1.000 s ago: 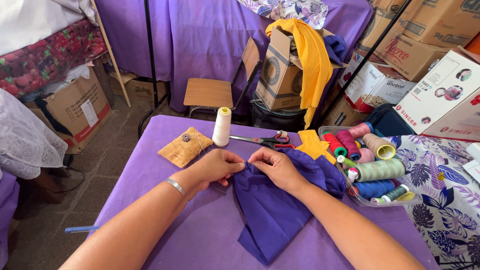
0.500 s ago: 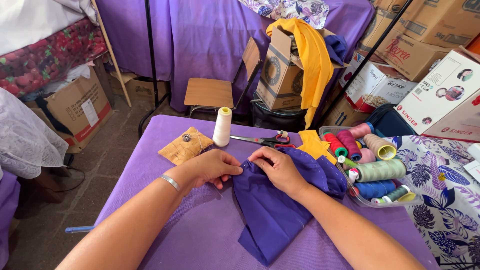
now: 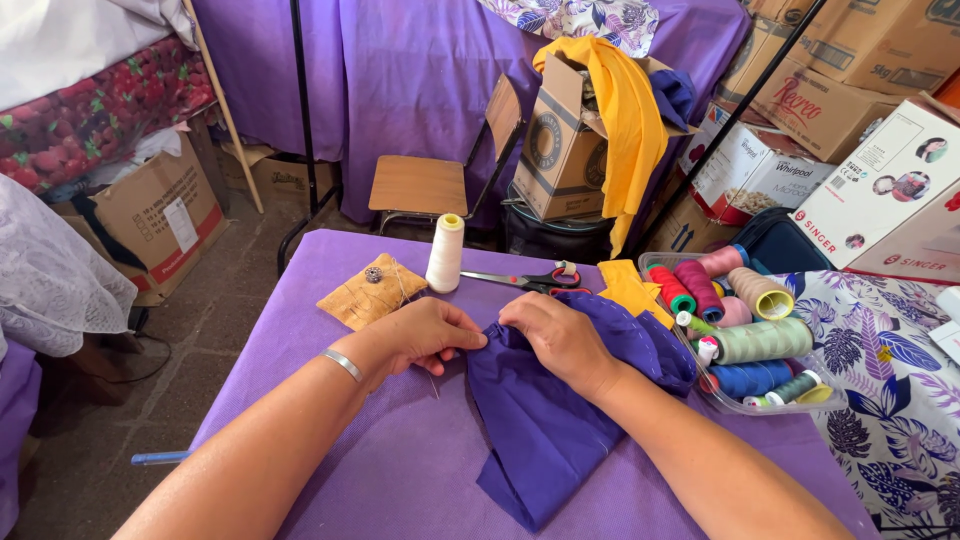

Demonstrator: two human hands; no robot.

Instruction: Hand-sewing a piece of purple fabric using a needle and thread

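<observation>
head view | left hand (image 3: 425, 335) fingers pinched on near-left edge of purple cloth (image 3: 545, 430) | right hand (image 3: 560, 335) fingers pressed together on cloth top | cloth mid-surface (image 3: 330, 470), left of thread tray (image 3: 790, 398) | scissors (image 3: 530, 280), white spool (image 3: 445, 253) beyond

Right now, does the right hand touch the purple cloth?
Touching. The head view shows the right hand resting on the purple cloth, fingers pressed into its gathered edge.
</observation>
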